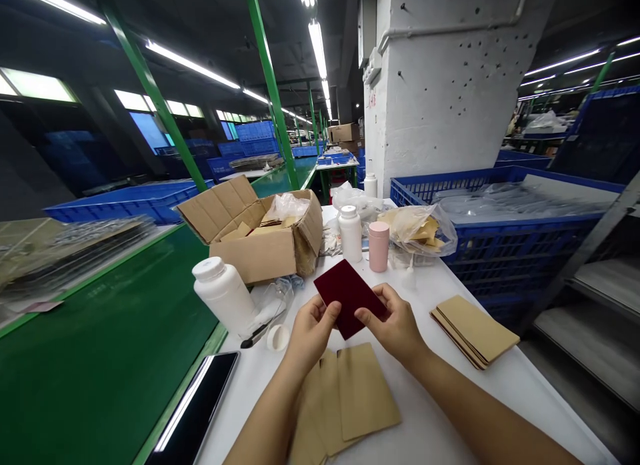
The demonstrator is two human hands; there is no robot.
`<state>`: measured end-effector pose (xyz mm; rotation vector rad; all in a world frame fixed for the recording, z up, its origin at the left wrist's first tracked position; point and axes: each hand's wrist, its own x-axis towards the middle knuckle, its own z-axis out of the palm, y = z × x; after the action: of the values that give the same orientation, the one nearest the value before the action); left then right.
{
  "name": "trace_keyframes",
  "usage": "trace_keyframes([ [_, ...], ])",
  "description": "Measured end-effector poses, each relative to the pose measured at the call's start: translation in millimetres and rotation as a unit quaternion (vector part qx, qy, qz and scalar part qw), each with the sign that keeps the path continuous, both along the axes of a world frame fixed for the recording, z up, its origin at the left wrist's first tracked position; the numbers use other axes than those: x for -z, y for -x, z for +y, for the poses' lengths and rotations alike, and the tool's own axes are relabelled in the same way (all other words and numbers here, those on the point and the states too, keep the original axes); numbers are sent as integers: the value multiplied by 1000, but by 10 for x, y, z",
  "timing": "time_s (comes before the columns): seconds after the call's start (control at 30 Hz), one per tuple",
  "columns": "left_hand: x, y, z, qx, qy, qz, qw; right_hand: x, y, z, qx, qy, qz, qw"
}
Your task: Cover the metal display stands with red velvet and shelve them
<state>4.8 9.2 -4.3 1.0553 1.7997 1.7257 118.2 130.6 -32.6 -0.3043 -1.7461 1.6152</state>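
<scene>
Writing: small red characters are running down the pillar's (371, 99) white-painted face at upper middle of the frame, too small to read. The bottles and the pink container are showing no legible label.

Card: a dark red card (350, 306) is sitting at lower centre of the frame, tilted between the hands. It is rectangular, with a matte, velvet-like face and clean corners.

Left hand: the left hand (311, 331) is gripping the card's lower left edge.

Right hand: the right hand (393, 325) is gripping its lower right edge.

Fingers: the fingers (383, 305) of both hands are clamped on the card, with the hands close together.

Table: a white table (440, 411) is carrying everything nearby. Tan kraft cards (345, 401) are lying overlapped below the hands, and a kraft stack (473, 331) is sitting at right.

Nearby: a white bottle (224, 295) is lying just left of the hands, near a black phone (193, 411). Another white bottle (350, 233) and a pink container (379, 246) are standing upright beyond the card, beside an open cardboard box (260, 245).

Beyond: blue crates (500, 251) are lining the right side.
</scene>
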Motion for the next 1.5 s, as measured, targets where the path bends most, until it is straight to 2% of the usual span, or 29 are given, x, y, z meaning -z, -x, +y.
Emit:
trace_keyframes([
  [0.07,-28,-88,7,4,-36,-55,998,-22,-28,-25,22,20,10,1000],
  [0.17,-32,-166,23,-8,-43,-90,995,-14,-53,-29,28,42,37,998],
  [0.43,-66,-187,-8,-25,-37,-116,992,-6,-109,-31,-60,163,127,977],
  [0.53,-56,-203,-9,-37,-44,-126,990,-7,-104,-36,-94,139,122,978],
  [0.67,-3,-211,-2,-46,-58,-140,987,-24,-72,-120,-83,71,74,991],
  [0.8,13,-204,-7,-51,-58,-151,986,-51,-51,-207,-85,43,62,993],
  [1.0,-29,-238,-21,-27,-78,-133,988,-44,-67,-186,-101,107,83,986],
  [1.13,-57,-266,-14,-41,-78,-134,987,-25,-90,-115,-123,160,108,974],
  [1.23,-67,-285,-7,-47,-77,-138,986,-28,-87,-107,-135,156,122,971],
  [1.37,-58,-315,-5,-44,-86,-140,985,-26,-38,-190,-59,98,102,988],
  [1.5,-55,-329,-6,-29,-72,-145,986,1,-2,-233,9,101,96,990],
])
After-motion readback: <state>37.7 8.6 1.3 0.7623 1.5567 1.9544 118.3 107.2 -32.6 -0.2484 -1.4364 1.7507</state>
